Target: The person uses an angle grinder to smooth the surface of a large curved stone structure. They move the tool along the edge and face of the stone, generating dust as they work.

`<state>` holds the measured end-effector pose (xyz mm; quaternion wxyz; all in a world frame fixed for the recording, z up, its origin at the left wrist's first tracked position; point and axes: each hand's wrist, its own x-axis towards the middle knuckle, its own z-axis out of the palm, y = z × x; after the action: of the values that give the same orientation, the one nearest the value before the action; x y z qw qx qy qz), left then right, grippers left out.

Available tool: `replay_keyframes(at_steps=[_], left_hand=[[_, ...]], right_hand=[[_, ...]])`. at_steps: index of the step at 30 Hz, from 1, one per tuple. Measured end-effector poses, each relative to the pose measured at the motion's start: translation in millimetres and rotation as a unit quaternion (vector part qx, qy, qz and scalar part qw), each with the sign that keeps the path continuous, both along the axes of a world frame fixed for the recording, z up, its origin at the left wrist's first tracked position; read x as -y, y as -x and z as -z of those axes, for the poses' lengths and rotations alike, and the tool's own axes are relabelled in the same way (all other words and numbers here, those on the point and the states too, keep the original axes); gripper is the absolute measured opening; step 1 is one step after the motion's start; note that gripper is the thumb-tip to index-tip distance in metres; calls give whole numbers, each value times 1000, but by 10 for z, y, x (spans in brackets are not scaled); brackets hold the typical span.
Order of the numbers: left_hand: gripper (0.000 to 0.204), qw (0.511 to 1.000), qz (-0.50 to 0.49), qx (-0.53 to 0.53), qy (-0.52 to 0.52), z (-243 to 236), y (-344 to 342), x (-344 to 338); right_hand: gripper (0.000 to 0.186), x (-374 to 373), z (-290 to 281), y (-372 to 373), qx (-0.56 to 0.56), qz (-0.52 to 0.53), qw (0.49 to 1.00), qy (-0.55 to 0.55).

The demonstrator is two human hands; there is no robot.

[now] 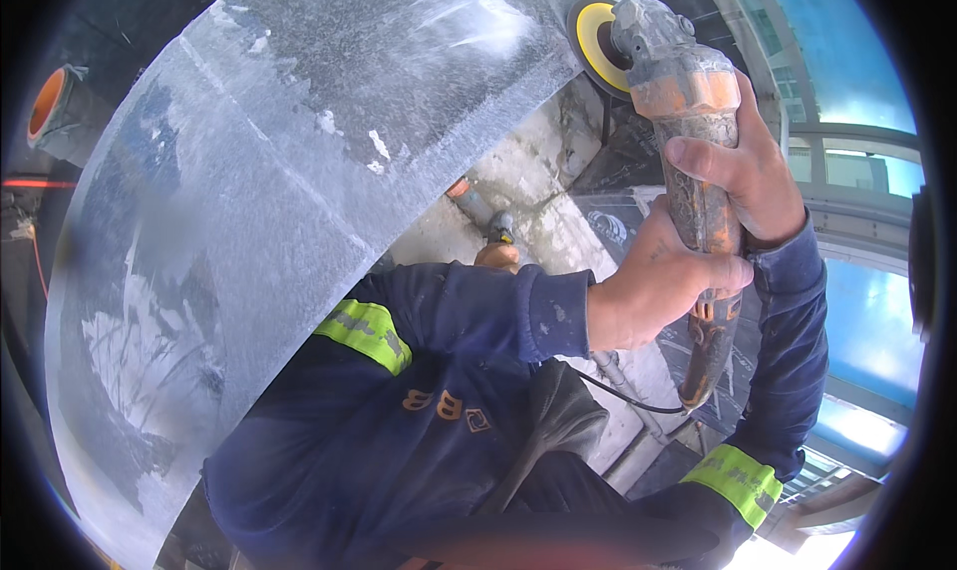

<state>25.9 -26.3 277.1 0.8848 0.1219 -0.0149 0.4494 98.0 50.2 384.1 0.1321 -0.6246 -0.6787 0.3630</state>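
Both my hands grip a worn orange-and-grey angle grinder [701, 171] with a yellow-and-black disc [598, 47] at its head. My right hand [750, 166] is wrapped round the upper body, its thumb across the front. Lower down, my left hand [653, 281] closes on the rear part of the body. The disc stands at the upper right edge of a large, curved grey panel [299, 142] with whitish scuffed patches. Whether the disc touches the panel, I cannot tell. A black cord [628, 398] leads from the grinder's lower end.
Below the panel lies a dusty, pale floor [538, 161] with an orange-and-grey cylindrical object [471, 201] on it. At the far left is a tube with an orange mouth [46, 104]. Blue-tinted window panes [862, 321] and frames line the right side.
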Motion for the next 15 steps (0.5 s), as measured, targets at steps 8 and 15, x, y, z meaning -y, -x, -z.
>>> replay_keyframes(at_steps=[8, 15], left_hand=[[54, 999, -30, -31, 29, -56, -77, 280], [82, 999, 3, -28, -34, -43, -101, 405]], right_hand=[[89, 278, 66, -117, -40, -7, 999, -37], [95, 661, -24, -213, -105, 93, 988, -72]])
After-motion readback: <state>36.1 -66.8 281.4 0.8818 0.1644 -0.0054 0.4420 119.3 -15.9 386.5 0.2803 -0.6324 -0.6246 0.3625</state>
